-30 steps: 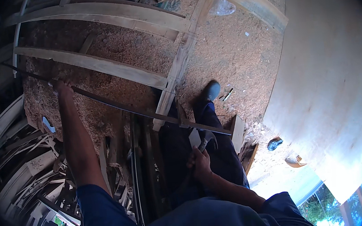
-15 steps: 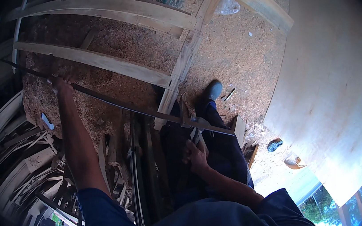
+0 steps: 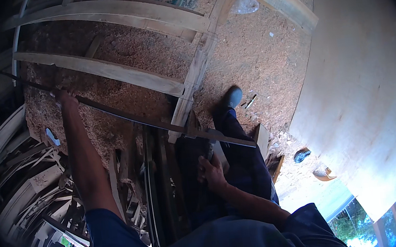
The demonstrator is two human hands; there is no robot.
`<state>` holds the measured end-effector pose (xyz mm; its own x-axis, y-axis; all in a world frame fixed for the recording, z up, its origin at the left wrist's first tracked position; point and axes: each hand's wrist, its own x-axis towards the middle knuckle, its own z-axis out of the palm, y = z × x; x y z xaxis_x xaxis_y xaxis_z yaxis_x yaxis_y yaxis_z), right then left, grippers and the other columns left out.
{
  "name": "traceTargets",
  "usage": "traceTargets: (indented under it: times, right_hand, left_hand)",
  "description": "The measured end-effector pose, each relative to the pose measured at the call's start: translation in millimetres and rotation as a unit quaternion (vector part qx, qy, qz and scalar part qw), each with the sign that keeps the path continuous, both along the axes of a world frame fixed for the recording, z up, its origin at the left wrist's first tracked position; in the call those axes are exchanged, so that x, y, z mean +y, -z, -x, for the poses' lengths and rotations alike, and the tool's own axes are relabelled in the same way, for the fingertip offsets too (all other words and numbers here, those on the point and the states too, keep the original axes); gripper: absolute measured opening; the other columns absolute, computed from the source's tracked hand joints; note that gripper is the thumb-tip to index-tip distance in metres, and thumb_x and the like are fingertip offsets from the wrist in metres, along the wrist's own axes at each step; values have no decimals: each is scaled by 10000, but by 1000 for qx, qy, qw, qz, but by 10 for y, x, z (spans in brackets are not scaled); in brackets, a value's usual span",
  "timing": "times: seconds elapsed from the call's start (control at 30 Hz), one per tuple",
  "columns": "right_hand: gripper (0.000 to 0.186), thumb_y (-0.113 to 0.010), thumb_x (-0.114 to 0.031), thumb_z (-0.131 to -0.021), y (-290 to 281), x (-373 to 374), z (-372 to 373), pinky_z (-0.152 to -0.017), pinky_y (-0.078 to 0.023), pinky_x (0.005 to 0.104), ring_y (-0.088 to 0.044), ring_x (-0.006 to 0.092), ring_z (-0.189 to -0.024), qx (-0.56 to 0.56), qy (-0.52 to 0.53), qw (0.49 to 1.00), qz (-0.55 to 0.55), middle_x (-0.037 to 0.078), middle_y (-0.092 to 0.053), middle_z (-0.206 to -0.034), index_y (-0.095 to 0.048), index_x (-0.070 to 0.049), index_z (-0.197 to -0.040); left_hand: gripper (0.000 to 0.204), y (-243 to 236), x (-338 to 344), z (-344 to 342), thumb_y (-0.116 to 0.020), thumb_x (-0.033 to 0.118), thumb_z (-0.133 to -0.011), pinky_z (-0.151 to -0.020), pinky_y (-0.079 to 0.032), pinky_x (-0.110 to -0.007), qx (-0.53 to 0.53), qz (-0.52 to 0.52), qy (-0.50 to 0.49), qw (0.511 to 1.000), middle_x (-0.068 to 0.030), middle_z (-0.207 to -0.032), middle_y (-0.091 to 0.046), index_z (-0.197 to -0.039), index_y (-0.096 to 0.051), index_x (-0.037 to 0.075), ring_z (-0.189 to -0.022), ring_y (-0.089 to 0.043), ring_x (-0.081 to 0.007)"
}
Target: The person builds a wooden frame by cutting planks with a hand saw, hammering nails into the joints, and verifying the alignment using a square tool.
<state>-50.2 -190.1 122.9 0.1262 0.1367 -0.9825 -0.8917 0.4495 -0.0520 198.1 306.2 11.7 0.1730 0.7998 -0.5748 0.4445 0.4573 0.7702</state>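
A long thin dark strip runs slanting from the upper left down to the middle, over my lap. My left hand reaches far out and is closed around the strip near its left end. My right hand rests on my dark trouser leg, just below the strip's right end. It is closed on a small pale object that touches the strip; what the object is stays unclear. My shoe stands on the sawdust beyond it.
Curved pale wooden frame pieces lie on the sawdust-covered ground. A large pale plywood sheet fills the right side. A pile of wood offcuts lies at the left, and upright dark slats stand by my legs.
My right hand has shifted slightly up and left along my leg with the pale object. My left hand keeps its hold at the same spot on the strip.
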Motion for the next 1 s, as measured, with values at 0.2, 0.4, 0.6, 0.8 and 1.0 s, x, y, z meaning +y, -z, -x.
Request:
traceTargets:
  times: [0.2, 0.4, 0.6, 0.8, 1.0]
  right_hand:
    - [179, -579, -204, -971, 21, -65, 72, -431, -384, 305, -441, 120, -518, 40, 77, 995, 45, 12, -457, -739, -408, -152, -973]
    - [155, -571, -188, -972, 11, -42, 25, -428, -373, 296, -438, 117, -511, 14, 94, 991, 93, 5, -453, -729, -419, -164, -989]
    - [146, -578, -190, -966, -104, 167, -101, -433, -377, 297, -436, 112, -520, 6, 42, 999, 26, -3, -453, -729, -433, -170, -973]
    - [145, -585, -184, -956, -28, 48, -19, -442, -364, 296, -433, 108, -528, 48, 152, 984, 74, -6, -444, -714, -440, -175, -963]
    - [137, -559, -198, -972, -55, 42, -99, -440, -379, 302, -447, 112, -532, 25, 29, 999, 24, 4, -457, -720, -432, -150, -986]
  left_hand:
    - [524, 24, -9, -72, -229, 521, -997, -417, -230, -300, 10, -12, 3, 1000, -10, -542, -318, -704, -368, 110, -422, -270, -150]
    - [553, 95, 240, -39, -229, 538, -998, -394, -224, -290, -30, 44, 17, 998, -10, -541, -318, -671, -346, 108, -405, -271, -150]
    - [564, 104, 276, -19, -243, 556, -997, -390, -227, -287, -34, 57, 10, 998, -12, -546, -338, -672, -347, 108, -396, -279, -146]
    - [467, 76, 251, -37, -353, 507, -1009, -368, -234, -279, -39, 34, -11, 999, 1, -568, -327, -731, -413, 136, -406, -284, -130]
    - [444, 281, 350, 53, -375, 478, -1001, -373, -230, -278, -65, 78, 4, 995, -1, -566, -325, -711, -413, 144, -412, -284, -127]
